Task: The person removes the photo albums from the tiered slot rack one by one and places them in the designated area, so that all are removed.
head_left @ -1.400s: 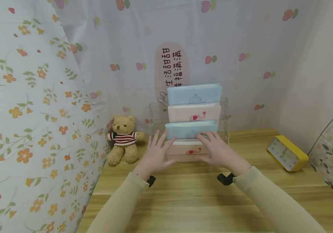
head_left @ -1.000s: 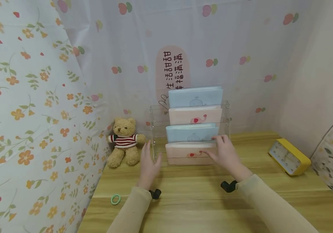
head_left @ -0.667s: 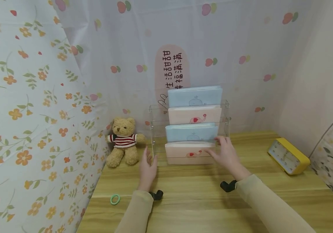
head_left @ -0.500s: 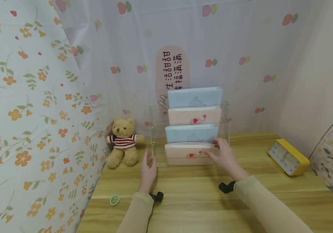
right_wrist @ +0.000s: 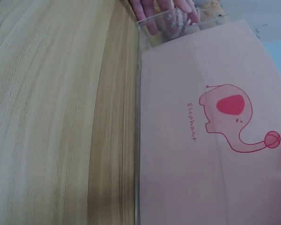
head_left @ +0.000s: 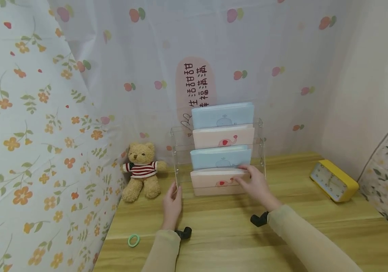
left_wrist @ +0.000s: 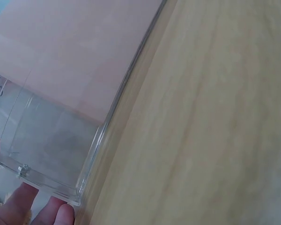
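A clear file rack (head_left: 176, 166) stands at the back of the table, holding blue and pink folders in stepped tiers. In front is a pink folder (head_left: 207, 179) with a red elephant drawing, which reads "Elephant" in the right wrist view. My right hand (head_left: 257, 187) pinches its upper right edge, thumb in front and fingers behind. My left hand (head_left: 172, 207) grips the rack's lower left side. In the left wrist view, the thumb and fingertips (left_wrist: 21, 201) lie around the clear panel's edge. Behind the front folder sits a blue folder (head_left: 211, 158) with a whale.
A teddy bear (head_left: 141, 170) in a striped shirt sits left of the rack. The yellow clock (head_left: 334, 180) stands at the right. A green ring (head_left: 133, 240) lies near the left table edge. Patterned cloth (head_left: 139, 49) hangs behind and at the sides.
Both hands were spread before the rack. The left has moved left and down onto its side. The right first moved to the rack's right, then inward onto the front pink folder's edge.
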Motion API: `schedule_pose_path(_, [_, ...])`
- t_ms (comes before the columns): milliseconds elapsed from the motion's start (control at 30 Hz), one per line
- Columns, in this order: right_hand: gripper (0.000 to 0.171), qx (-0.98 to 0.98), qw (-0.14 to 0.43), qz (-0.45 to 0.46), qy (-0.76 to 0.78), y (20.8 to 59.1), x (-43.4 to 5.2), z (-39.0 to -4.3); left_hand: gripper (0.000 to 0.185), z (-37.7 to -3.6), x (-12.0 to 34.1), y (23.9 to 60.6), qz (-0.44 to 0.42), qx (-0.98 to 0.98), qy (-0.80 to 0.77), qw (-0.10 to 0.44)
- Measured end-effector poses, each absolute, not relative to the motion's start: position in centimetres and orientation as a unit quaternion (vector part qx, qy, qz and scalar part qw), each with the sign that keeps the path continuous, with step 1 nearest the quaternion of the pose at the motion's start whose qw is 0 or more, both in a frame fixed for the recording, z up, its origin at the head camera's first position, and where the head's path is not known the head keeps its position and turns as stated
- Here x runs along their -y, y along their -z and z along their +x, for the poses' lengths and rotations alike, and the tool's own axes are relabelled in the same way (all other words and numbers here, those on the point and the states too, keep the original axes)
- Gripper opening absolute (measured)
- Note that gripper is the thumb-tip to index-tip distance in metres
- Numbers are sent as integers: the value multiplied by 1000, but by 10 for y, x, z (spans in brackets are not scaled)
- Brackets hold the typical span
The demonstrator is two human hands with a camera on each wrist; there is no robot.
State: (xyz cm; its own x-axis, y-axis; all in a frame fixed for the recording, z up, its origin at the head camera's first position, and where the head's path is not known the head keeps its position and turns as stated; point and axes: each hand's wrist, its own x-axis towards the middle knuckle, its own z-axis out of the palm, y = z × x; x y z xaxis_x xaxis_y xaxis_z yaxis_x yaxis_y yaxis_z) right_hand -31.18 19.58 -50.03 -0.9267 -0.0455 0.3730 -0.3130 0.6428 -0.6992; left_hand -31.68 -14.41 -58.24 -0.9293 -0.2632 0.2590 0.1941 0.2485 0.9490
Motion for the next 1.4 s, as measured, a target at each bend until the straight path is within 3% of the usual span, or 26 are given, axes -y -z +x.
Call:
schedule_pose_path(367, [45,879,163,105,-436,493,-190,-320,46,-323,146,585,49,767,615,178])
schedule_pose_path(767, [34,880,120,19,-459,489,-183,-324,47,-323,144,586,45,771,611,173])
schedule_pose_path(1133, [25,836,218,23,-503,480,-178,-321,44,-320,148,586,43,772,610,176])
schedule_pose_path(1400, [26,828,223,41,-514,448,-179,-294,45,-320,148,587,41,776,604,177])
